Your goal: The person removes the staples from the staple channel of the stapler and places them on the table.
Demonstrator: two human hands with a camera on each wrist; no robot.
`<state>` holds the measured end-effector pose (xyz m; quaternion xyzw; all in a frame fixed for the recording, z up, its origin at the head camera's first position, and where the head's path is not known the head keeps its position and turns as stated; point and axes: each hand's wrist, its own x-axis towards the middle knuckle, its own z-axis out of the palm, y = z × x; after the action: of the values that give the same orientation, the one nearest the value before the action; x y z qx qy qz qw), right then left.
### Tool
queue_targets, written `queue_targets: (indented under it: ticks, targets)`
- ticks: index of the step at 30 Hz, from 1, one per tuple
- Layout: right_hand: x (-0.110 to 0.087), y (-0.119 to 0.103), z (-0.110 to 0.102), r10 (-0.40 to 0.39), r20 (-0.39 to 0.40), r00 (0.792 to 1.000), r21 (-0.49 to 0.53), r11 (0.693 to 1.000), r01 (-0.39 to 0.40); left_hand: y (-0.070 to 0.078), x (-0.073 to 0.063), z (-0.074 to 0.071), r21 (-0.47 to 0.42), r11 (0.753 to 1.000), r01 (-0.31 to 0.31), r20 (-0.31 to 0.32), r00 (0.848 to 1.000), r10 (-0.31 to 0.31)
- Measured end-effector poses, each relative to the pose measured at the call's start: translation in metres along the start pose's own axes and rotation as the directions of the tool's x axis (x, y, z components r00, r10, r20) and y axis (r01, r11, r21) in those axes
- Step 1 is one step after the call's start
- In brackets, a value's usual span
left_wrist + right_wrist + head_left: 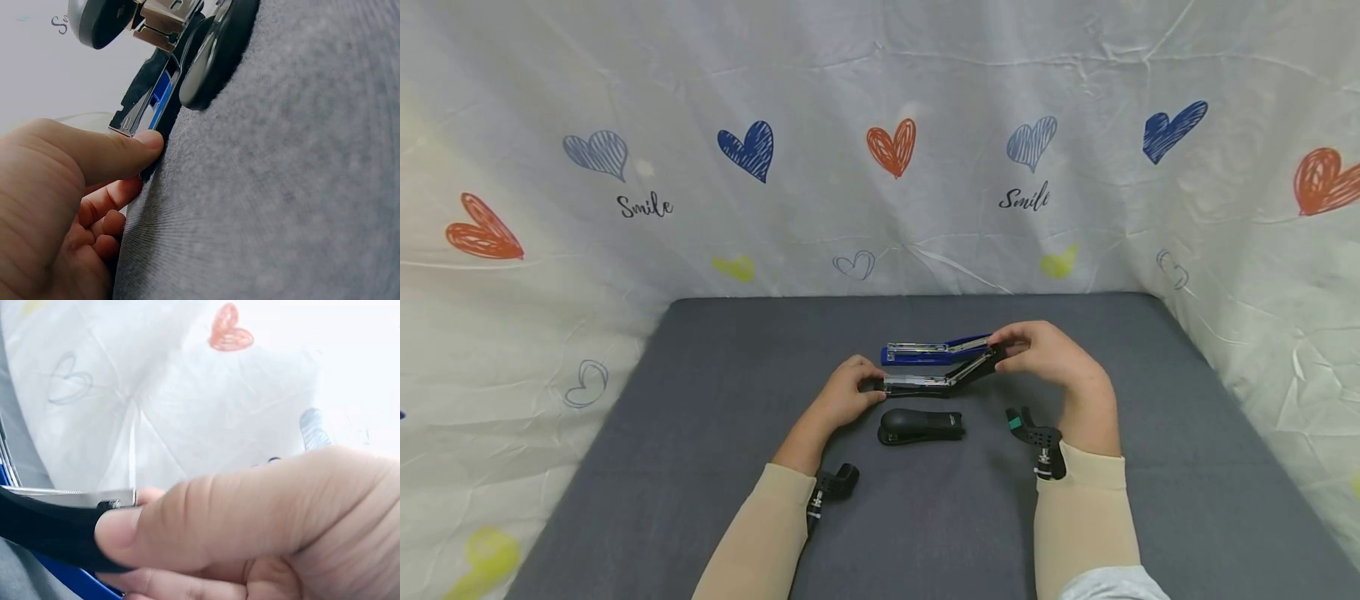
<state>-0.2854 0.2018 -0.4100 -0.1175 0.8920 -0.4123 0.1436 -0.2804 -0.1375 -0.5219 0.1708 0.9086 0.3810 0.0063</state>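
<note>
A black stapler (951, 382) lies swung wide open, its metal staple channel showing. My left hand (844, 393) pinches its left end low at the grey surface; in the left wrist view the thumb (119, 153) presses on top of that end. With thumb and fingers, my right hand (1052, 354) grips the raised right end, seen as a dark curved arm (50, 525) in the right wrist view. Just behind it a blue stapler (913, 358) also lies opened out, its right end partly covered by the right hand.
Nearer to me, a closed black stapler (921, 426) lies on the dark grey table (737, 350). A white cloth (820, 217) printed with hearts hangs behind the table. Each wrist wears a black camera mount, such as the right mount (1037, 437).
</note>
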Motion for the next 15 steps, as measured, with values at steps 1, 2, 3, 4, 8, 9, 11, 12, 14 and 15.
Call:
queue_targets:
  ticks: [1, 2, 3, 4, 8, 9, 11, 12, 14, 15]
  targets:
    - [-0.0008, 0.0011, -0.0007, 0.012, 0.003, 1.000, -0.003, 1.000, -0.012, 0.0001, -0.0001, -0.0001, 0.000, 1.000, -0.001, -0.001, 1.000, 0.001]
    - [-0.0013, 0.0021, -0.0012, 0.025, 0.007, 1.000, -0.007, 1.000, -0.025, 0.0001, -0.0001, -0.0001, 0.000, 1.000, -0.001, -0.001, 1.000, 0.001]
    - [-0.0019, 0.0026, -0.0016, 0.032, 0.012, 0.999, -0.011, 0.999, -0.031, 0.0002, -0.0002, -0.0002, -0.001, 1.000, -0.003, -0.003, 1.000, 0.003]
    - [-0.0027, 0.0029, -0.0019, 0.041, 0.015, 0.999, -0.015, 0.999, -0.040, 0.0003, -0.0003, -0.0003, -0.002, 1.000, -0.003, -0.004, 1.000, 0.003]
    - [-0.0041, 0.0037, -0.0038, 0.064, 0.030, 0.997, -0.048, 0.997, -0.063, 0.0002, -0.0001, -0.0002, -0.009, 1.000, -0.003, -0.007, 1.000, 0.003]
    - [-0.0045, 0.0036, -0.0041, 0.072, 0.038, 0.997, -0.049, 0.996, -0.070, 0.0003, 0.0000, -0.0002, -0.011, 1.000, -0.002, -0.007, 1.000, 0.002]
    - [-0.0045, 0.0044, -0.0047, 0.094, 0.054, 0.994, -0.050, 0.995, -0.091, 0.0004, 0.0000, -0.0002, -0.013, 1.000, 0.000, -0.007, 1.000, 0.000]
    - [-0.0043, 0.0047, -0.0045, 0.110, 0.061, 0.992, -0.042, 0.993, -0.108, 0.0005, 0.0000, -0.0002, -0.013, 1.000, 0.001, -0.006, 1.000, -0.001]
    - [-0.0043, 0.0051, -0.0042, 0.133, 0.077, 0.988, -0.024, 0.991, -0.131, 0.0006, 0.0003, -0.0003, -0.015, 1.000, 0.002, -0.005, 1.000, -0.002]
    - [-0.0040, 0.0057, -0.0043, 0.139, 0.085, 0.987, -0.018, 0.990, -0.138, 0.0006, 0.0004, -0.0003, -0.014, 1.000, 0.004, -0.003, 1.000, -0.004]
